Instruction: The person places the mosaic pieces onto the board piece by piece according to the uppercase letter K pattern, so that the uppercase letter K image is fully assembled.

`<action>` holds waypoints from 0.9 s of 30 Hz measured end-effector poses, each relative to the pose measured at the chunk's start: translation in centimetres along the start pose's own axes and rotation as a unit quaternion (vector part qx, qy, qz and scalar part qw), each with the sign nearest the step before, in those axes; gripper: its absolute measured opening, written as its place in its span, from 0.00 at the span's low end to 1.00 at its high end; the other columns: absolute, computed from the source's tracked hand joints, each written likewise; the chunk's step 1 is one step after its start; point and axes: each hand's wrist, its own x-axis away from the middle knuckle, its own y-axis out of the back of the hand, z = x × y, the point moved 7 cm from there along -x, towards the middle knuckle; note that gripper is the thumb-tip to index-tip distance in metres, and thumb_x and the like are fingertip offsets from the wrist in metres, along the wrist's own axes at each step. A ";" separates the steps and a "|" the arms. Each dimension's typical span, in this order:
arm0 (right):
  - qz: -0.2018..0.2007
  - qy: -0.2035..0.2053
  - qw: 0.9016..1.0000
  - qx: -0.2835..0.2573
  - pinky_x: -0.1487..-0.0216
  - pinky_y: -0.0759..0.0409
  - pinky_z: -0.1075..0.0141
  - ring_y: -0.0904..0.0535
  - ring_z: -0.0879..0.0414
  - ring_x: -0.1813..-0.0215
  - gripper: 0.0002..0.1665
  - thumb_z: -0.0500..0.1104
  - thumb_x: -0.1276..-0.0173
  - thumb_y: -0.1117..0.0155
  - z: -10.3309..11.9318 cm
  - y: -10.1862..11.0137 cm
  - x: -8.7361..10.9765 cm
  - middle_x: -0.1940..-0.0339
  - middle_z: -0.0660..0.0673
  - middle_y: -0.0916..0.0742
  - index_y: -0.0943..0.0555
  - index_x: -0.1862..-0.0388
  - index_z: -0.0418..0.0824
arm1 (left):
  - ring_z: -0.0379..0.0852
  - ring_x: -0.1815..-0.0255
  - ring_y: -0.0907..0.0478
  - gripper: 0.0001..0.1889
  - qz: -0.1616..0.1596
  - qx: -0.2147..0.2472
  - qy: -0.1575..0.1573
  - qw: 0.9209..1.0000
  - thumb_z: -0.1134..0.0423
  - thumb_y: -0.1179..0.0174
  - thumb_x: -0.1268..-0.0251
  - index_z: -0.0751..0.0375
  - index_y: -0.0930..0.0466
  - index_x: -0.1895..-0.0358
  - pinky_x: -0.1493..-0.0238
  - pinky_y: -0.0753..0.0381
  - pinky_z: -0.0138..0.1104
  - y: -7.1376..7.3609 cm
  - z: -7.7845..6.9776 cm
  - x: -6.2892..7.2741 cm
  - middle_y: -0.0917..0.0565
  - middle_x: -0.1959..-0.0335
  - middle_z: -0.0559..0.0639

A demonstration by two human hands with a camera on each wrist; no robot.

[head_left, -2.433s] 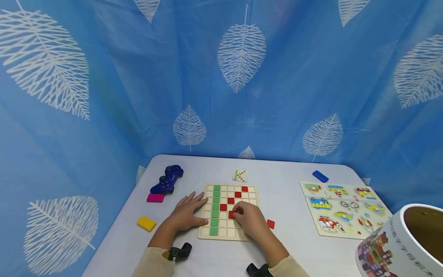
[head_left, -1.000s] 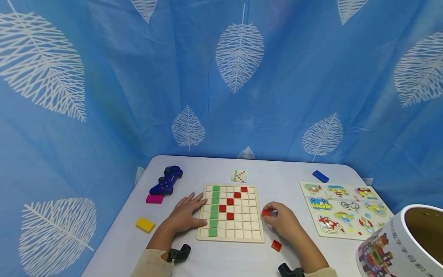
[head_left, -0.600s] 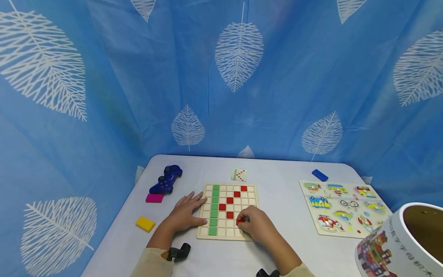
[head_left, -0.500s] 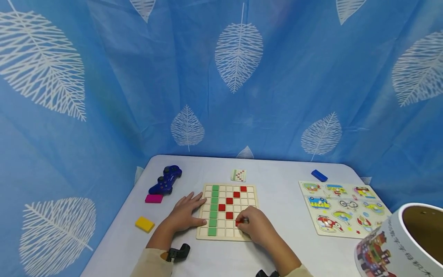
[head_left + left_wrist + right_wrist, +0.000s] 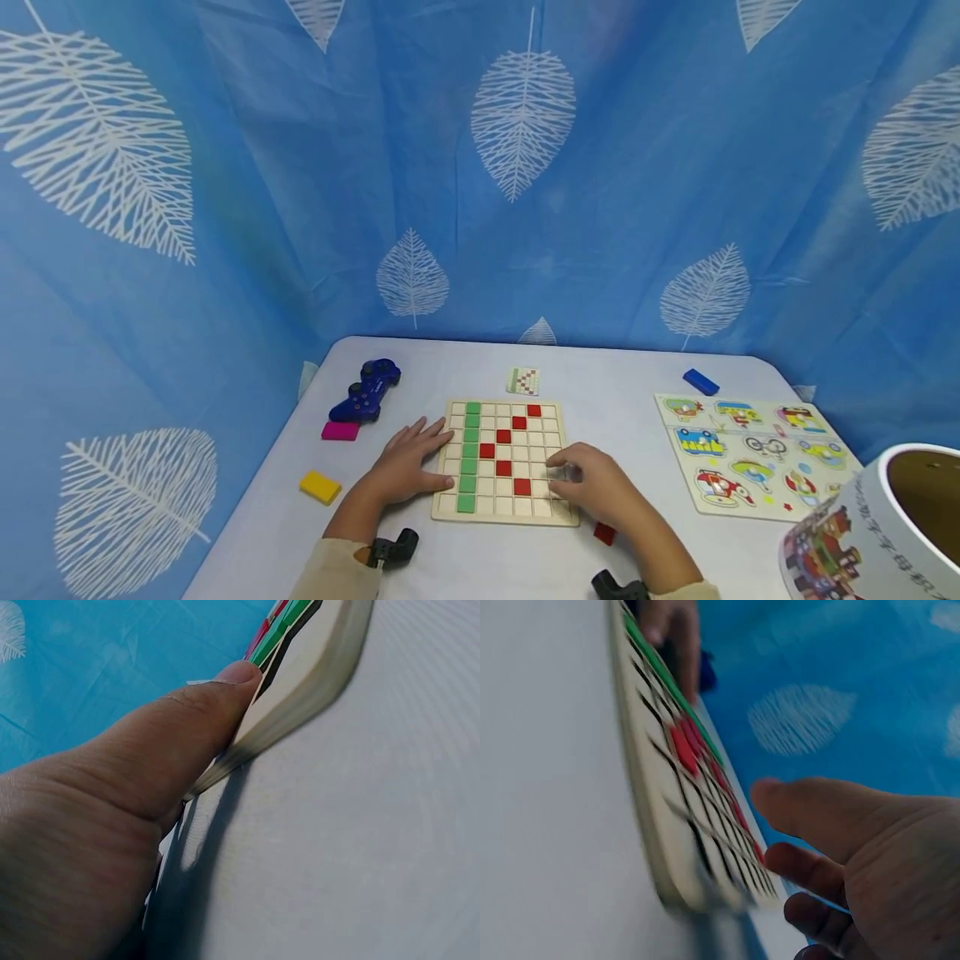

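Observation:
A wooden grid board [image 5: 504, 511] lies on the white table, with a column of green tiles [image 5: 470, 450] and red tiles along two diagonals. The lowest red tile on the board [image 5: 522, 487] sits flat in its square. My left hand [image 5: 407, 467] rests at the board's left side, fingers spread, its thumb [image 5: 239, 673] on the edge. Over the board's right edge is my right hand [image 5: 596, 482], thumb and fingers apart and holding nothing. A loose red tile [image 5: 604, 533] lies on the table, partly behind the right forearm.
A small pattern card [image 5: 523, 381] lies behind the board. To the left are a blue game controller [image 5: 366, 392], a pink block [image 5: 341, 431] and a yellow block [image 5: 320, 487]. On the right are a blue block [image 5: 701, 382], a picture puzzle [image 5: 750, 454] and a white tub [image 5: 847, 533].
My right hand picked up a red tile from the table and set it in a lower square. It has since let go and moved right. The left hand stayed put.

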 end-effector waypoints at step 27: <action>-0.046 -0.132 0.988 0.057 0.59 0.26 0.60 0.26 0.54 0.61 0.20 0.48 0.41 0.17 -8.1 4.5 3.0 0.64 0.49 0.19 0.16 0.56 0.43 | 0.56 0.11 0.57 0.48 -0.003 0.003 -0.007 1.000 0.32 0.28 0.45 0.38 0.33 0.20 0.16 0.59 0.61 0.0 0.0 -0.3 0.43 0.14 0.40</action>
